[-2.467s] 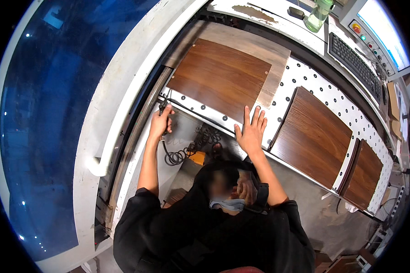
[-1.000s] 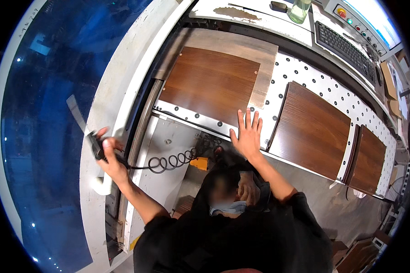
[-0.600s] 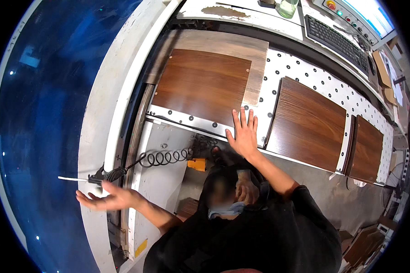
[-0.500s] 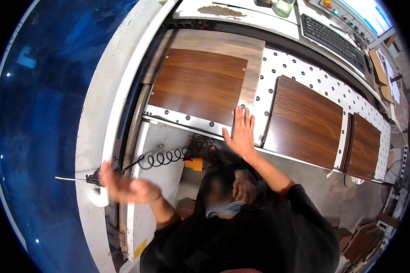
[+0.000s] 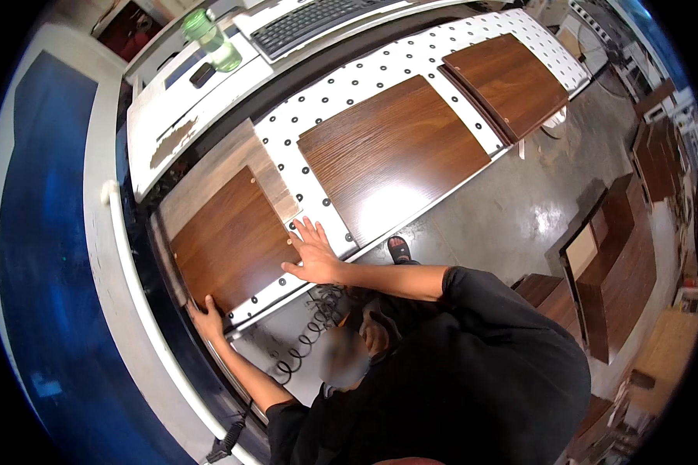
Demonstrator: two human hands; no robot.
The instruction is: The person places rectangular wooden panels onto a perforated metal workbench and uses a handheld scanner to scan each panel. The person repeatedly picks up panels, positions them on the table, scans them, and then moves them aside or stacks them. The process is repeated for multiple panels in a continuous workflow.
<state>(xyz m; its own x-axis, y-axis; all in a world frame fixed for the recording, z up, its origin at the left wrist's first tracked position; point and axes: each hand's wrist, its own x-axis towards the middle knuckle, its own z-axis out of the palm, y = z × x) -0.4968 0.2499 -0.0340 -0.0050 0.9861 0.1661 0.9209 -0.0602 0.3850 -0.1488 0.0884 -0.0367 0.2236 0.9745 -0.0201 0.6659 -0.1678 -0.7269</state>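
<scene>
A dark brown wood-grain panel (image 5: 233, 240) lies on a white bed dotted with black studs, partly over a paler, greyish wood-grain board (image 5: 248, 151). My right hand (image 5: 314, 252) rests flat with fingers spread by the panel's right edge, its fingertips at that edge. At the near left corner of the panel, my left hand (image 5: 207, 319) touches the edge, thumb apart from the fingers. Neither hand grips anything. A black air gun (image 5: 229, 442) hangs at the white rail below my left forearm, with a black coiled hose (image 5: 306, 337) nearby.
Farther right on the studded bed (image 5: 326, 101) lie another brown panel (image 5: 395, 155) and a stack of panels (image 5: 508, 85). Behind stand a keyboard (image 5: 310, 27) and a green bottle (image 5: 212, 43). A white rail (image 5: 143, 287) bounds the left. More boards (image 5: 616, 263) stand on the floor at right.
My left hand has left the air gun by the rail and come to the panel's near left corner. My right hand stays at the right edge. The view has turned to the right.
</scene>
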